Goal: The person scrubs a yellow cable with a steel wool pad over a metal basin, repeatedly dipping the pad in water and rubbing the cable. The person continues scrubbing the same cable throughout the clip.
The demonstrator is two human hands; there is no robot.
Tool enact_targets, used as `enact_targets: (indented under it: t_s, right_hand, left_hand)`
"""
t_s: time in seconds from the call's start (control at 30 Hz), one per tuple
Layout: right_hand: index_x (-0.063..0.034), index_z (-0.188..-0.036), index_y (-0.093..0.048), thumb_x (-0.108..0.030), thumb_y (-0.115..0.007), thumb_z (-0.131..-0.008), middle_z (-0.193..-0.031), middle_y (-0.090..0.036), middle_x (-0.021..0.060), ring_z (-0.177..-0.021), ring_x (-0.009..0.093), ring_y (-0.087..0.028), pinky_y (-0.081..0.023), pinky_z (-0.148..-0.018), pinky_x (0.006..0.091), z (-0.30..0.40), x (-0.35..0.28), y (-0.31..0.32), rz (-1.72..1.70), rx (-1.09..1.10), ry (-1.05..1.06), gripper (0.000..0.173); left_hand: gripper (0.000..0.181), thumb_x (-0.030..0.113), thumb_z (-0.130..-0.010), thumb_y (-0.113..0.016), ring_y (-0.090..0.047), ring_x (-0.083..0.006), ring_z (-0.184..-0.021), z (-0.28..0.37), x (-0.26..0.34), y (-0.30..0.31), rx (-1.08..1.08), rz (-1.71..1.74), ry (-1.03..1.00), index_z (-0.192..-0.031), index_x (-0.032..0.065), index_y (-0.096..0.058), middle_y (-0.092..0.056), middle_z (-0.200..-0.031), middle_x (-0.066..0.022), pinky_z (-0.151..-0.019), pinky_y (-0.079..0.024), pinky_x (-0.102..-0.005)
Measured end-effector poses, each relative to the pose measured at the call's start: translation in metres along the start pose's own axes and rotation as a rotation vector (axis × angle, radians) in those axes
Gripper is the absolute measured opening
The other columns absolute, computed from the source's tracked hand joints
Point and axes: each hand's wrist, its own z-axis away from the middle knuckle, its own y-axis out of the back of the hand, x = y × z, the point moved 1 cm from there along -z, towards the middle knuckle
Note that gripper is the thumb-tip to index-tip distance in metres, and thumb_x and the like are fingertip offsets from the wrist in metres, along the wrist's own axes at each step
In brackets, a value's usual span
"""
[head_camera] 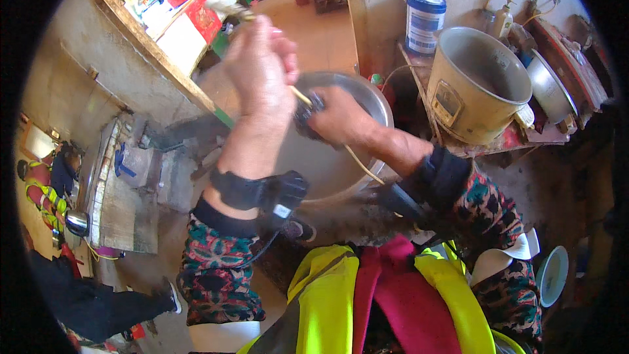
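Observation:
A thin pale-yellow strand [362,163], stick-like or a stiff cord, slants down through both hands above a wide metal basin [385,108]. My left hand [260,69] is raised over the basin's far left side, closed around the strand. A blurred pale and brown end [233,10] sticks out above its fingers; I cannot tell what it is. Lower and to the right, my right hand [341,114] presses a dark, crumpled wad [308,115] around the strand. The wad's material is unclear. Cloudy grey-brown liquid [319,169] seems to fill the basin.
On a stand at right are a large tan pot [444,91], a blue-and-white bucket [425,22] and a metal bowl [550,86]. A pump bottle [503,19] stands behind. A concrete ledge [130,196] is at left, with people in high-visibility vests [46,196] beyond.

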Motion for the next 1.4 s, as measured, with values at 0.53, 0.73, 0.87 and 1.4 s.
enact_targets:
  t_s: [0.53,0.73,0.87,1.4]
  right_hand:
    - [0.0009,-0.088,-0.064,-0.009,-0.052,-0.077,-0.071,-0.062,0.0095,-0.059,0.017,-0.06,-0.049,-0.049,0.0324,0.012,0.009,0.005,-0.301,-0.304,-0.074,0.019]
    - [0.001,-0.089,-0.062,-0.019,-0.054,-0.081,-0.075,-0.062,0.0076,-0.07,0.016,-0.057,-0.045,-0.062,0.0306,0.05,0.049,0.011,-0.139,-0.283,-0.022,0.023]
    - [0.0037,-0.09,-0.063,-0.02,-0.054,-0.08,-0.076,-0.062,0.0114,-0.074,0.02,-0.056,-0.045,-0.07,0.0344,0.064,0.066,0.013,-0.11,-0.256,-0.105,0.027]
    - [0.002,-0.089,-0.063,-0.016,-0.053,-0.08,-0.077,-0.063,0.0197,-0.073,0.029,-0.061,-0.047,-0.072,0.0382,0.079,0.093,0.018,-0.063,-0.23,-0.062,0.022]
  left_hand:
    - [0.038,0.04,-0.097,-0.04,-0.023,-0.0088,-0.039,-0.035,0.001,0.036,-0.444,0.403,0.239,-0.08,0.0087,-0.053,-0.027,-0.048,0.0062,-0.037,-0.021,-0.0256]
    - [0.045,0.036,-0.1,-0.029,-0.021,-0.0082,-0.038,-0.085,0.059,0.098,-0.57,0.327,-0.101,-0.079,0.006,-0.056,-0.025,-0.045,0.008,-0.037,-0.019,-0.024]
    - [0.045,0.035,-0.099,-0.029,-0.022,-0.0067,-0.036,-0.095,0.076,0.128,-0.364,0.373,-0.137,-0.073,0.0078,-0.054,-0.026,-0.044,0.0078,-0.036,-0.02,-0.0233]
    - [0.026,0.026,-0.093,-0.047,-0.026,-0.0112,-0.044,-0.142,0.114,0.224,0.226,-0.045,-0.178,-0.081,0.0036,-0.047,-0.026,-0.052,0.0023,-0.04,-0.023,-0.0266]
